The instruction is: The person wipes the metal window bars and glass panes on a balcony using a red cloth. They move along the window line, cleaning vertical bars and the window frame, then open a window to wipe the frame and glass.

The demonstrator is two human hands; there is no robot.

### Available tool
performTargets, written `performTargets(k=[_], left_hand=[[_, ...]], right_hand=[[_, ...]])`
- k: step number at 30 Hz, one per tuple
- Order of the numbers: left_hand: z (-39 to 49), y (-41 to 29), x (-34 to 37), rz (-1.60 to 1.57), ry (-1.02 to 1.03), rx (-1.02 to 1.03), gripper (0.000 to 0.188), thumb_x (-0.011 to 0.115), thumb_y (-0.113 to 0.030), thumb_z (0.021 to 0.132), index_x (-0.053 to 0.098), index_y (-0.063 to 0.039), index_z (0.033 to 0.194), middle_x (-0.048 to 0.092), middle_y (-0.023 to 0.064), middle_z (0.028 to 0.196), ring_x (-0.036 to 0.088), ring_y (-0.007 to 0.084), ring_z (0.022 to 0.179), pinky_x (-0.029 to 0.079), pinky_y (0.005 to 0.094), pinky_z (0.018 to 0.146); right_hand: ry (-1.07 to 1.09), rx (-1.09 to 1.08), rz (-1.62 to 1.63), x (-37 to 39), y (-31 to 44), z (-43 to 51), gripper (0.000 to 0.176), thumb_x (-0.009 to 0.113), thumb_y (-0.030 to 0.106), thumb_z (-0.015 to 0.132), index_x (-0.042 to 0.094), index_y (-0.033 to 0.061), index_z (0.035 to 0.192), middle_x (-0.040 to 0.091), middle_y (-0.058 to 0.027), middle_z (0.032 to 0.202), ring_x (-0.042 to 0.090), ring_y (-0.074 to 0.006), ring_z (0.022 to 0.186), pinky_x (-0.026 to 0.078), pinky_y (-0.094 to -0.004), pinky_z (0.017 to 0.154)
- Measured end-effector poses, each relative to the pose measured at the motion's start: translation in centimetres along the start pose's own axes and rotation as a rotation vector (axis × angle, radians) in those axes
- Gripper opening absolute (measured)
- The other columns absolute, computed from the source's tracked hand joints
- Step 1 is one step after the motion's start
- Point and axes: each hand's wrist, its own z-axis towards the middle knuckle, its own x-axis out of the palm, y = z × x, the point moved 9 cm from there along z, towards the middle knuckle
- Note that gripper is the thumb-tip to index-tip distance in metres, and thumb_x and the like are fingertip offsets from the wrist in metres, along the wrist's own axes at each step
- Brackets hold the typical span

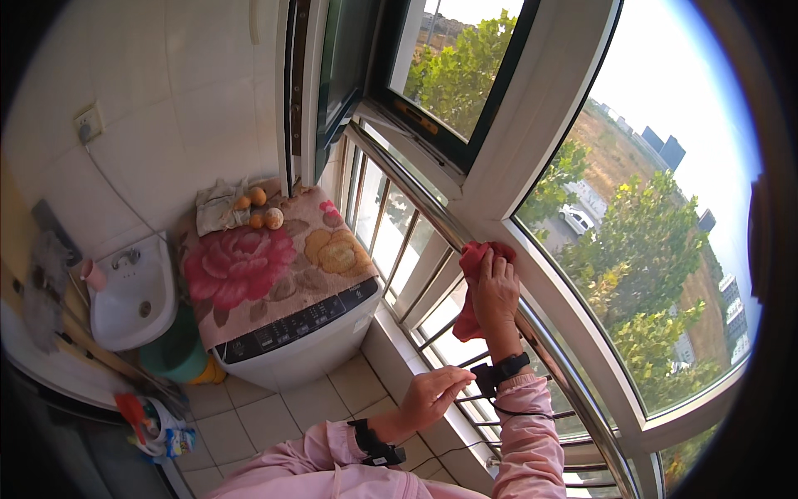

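Observation:
My right hand (497,293) presses a red cloth (471,312) against the white window frame, beside the curved metal handrail (548,352). The cloth hangs down partly over the rail and its bars. Lower and to the left, my left hand (433,393) hovers near the right wrist with its fingers drawn together; nothing shows in it. Both wrists wear black straps with small devices, and a thin black cable runs from the right one. The large window pane (636,249) lies to the right of the right hand.
A top-loading washing machine (299,324) under a floral cloth (243,262) stands at left, with several round orange fruits and a pale cloth on it. Further left are a white sink (134,299), a green bucket (174,349) and an outlet (88,123). An open window sash (461,150) is above.

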Motion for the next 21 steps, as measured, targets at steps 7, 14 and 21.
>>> performTargets(k=[7, 14, 21], left_hand=[[7.4, 4.0, -2.3, 0.018, -0.179, -0.076, 0.031, 0.057, -0.009, 0.104, 0.056, -0.002, 0.135, 0.067, 0.01, 0.122, 0.067, 0.0205, 0.107, 0.053, 0.0319, 0.085], [14.2, 7.9, -0.4, -0.004, -0.16, 0.01, 0.055, 0.033, -0.039, 0.113, 0.043, 0.001, 0.148, 0.049, 0.0164, 0.148, 0.042, 0.0253, 0.142, 0.028, 0.0355, 0.12], [15.6, 8.7, 1.9, 0.647, -0.126, 0.215, 0.05, 0.047, -0.032, 0.107, 0.048, 0.0, 0.146, 0.053, 0.0169, 0.147, 0.048, 0.0343, 0.139, 0.022, 0.0484, 0.123]], right_hand=[[-0.012, 0.003, -0.014, 2.0, 1.3, 2.6, 0.067, 0.073, 0.031, 0.083, 0.053, -0.002, 0.138, 0.059, -0.0114, 0.104, 0.061, -0.0276, 0.096, 0.051, -0.0363, 0.084], [0.084, 0.014, 0.494, 2.6, -1.6, 3.8, 0.063, 0.072, 0.012, 0.078, 0.055, -0.0023, 0.137, 0.064, -0.0205, 0.11, 0.063, -0.0408, 0.1, 0.054, -0.0464, 0.085], [0.326, 0.147, 1.062, 2.6, -5.1, 2.1, 0.06, 0.061, 0.005, 0.091, 0.044, -0.0029, 0.148, 0.055, -0.0275, 0.14, 0.057, -0.0444, 0.125, 0.048, -0.0462, 0.103]])
